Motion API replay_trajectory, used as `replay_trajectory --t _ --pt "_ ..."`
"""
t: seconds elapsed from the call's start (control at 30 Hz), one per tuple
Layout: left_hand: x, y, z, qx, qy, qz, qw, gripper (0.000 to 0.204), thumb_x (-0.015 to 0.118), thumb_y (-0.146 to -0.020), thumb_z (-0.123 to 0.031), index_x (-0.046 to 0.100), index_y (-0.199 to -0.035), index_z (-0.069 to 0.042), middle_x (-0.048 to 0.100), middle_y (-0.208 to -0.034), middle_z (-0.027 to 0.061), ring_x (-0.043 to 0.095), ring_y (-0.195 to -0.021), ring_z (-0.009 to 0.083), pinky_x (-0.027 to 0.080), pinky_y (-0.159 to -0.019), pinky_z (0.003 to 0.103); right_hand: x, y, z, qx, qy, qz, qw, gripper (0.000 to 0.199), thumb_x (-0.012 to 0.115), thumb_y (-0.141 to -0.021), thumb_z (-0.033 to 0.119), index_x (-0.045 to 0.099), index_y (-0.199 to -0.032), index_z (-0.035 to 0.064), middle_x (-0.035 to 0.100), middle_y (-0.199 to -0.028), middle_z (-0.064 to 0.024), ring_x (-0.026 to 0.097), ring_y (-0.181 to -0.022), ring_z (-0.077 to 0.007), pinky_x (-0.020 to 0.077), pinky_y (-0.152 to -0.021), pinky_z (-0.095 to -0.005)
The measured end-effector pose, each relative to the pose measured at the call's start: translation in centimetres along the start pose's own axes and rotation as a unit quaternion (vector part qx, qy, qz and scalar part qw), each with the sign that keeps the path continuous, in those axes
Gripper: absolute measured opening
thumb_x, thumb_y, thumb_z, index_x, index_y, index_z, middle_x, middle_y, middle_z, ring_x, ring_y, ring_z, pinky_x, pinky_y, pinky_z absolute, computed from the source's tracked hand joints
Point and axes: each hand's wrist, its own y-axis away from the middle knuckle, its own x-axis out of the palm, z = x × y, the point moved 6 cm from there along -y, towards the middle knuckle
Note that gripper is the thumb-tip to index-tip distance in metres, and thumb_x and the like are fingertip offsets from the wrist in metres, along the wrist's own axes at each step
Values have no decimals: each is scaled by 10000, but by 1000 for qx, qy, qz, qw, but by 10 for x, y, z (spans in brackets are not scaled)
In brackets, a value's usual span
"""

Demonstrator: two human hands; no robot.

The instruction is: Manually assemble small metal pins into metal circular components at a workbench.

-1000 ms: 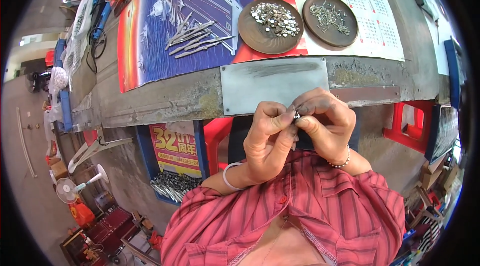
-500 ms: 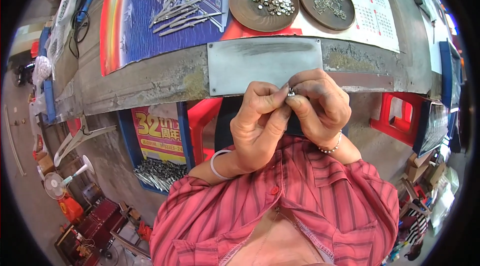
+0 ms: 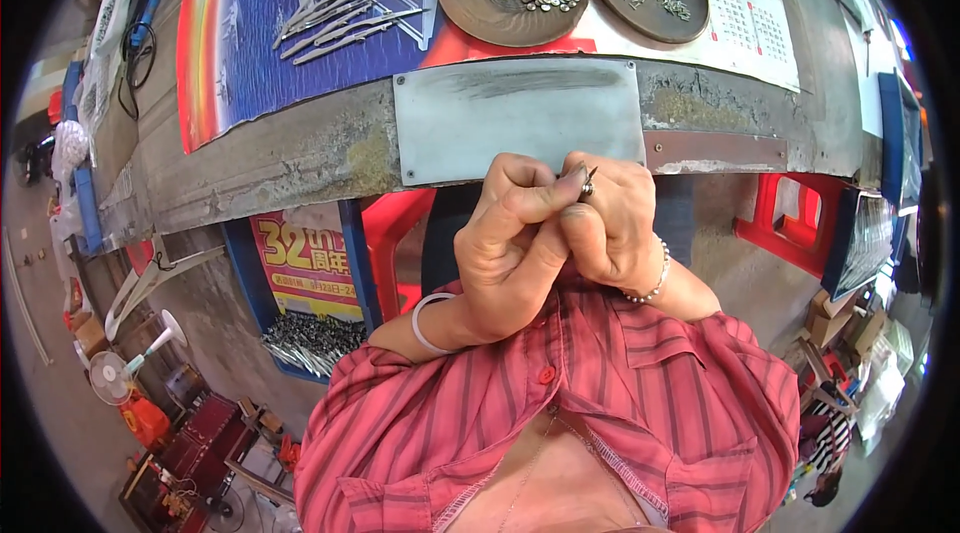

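My left hand (image 3: 515, 248) and my right hand (image 3: 610, 223) meet in front of my chest, just off the table edge. Between their fingertips sits a small shiny metal piece (image 3: 587, 188) with a thin dark point sticking up; most of it is hidden. The thumb and forefinger of my left hand pinch at it, and my right hand's fingers are curled round its other side. Beyond the hands a pale metal plate (image 3: 515, 123) is fixed on the table edge.
A brown dish (image 3: 470, 18) holds small silver discs; another brown dish (image 3: 615, 8) holds thin metal pins. Several slender metal tool pieces (image 3: 345, 18) lie on the blue poster. Below left stands a blue tray (image 3: 365, 258) with dark metal parts, near a red stool (image 3: 395, 223).
My right hand has turned and its fingers are more curled. The dark point of the metal piece now shows above the fingertips. The view has shifted slightly.
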Motion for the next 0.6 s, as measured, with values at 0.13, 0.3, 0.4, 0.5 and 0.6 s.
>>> replay_trajectory --t 0.13,0.3,0.4,0.5,0.6 --pt "8 3 14 -180 185 -1 966 257 538 -878 85 576 -1126 30 468 -1023 38 476 -779 57 404 -661 172 -30 -7 -16 99 12 -80 992 235 655 -789 181 516 -704 10 503 -626 -63 500 -515 -197 401 -500 -292" --pt "16 1 25 -206 303 10 930 243 530 -884 83 530 -1118 19 473 -1015 35 466 -713 44 386 -574 175 -44 3 -8 18 -95 -203 974 633 721 -663 24 378 -1194 48 487 -961 -63 483 -672 -101 408 -494 -215" --pt "16 0 29 -215 353 -8 911 223 515 -884 91 489 -1087 2 480 -1034 46 449 -671 45 347 -498 190 -46 -8 -53 193 -142 -255 937 667 822 -610 125 394 -1114 36 429 -874 -12 390 -630 -57 344 -514 -200" --pt "13 3 27 -232 319 -46 918 224 517 -877 92 495 -1073 -15 484 -1038 57 447 -650 51 342 -489 196 -43 -1 -10 0 -63 -200 978 678 754 -613 -46 374 -1168 47 448 -998 -73 423 -704 -81 365 -534 -189" --pt "13 -3 28 -211 373 -27 903 232 542 -860 93 525 -1052 -37 489 -1071 78 448 -643 57 333 -485 194 -41 -6 -45 174 -111 -231 951 687 794 -622 21 372 -1164 22 454 -972 -49 421 -705 -77 385 -580 -212"
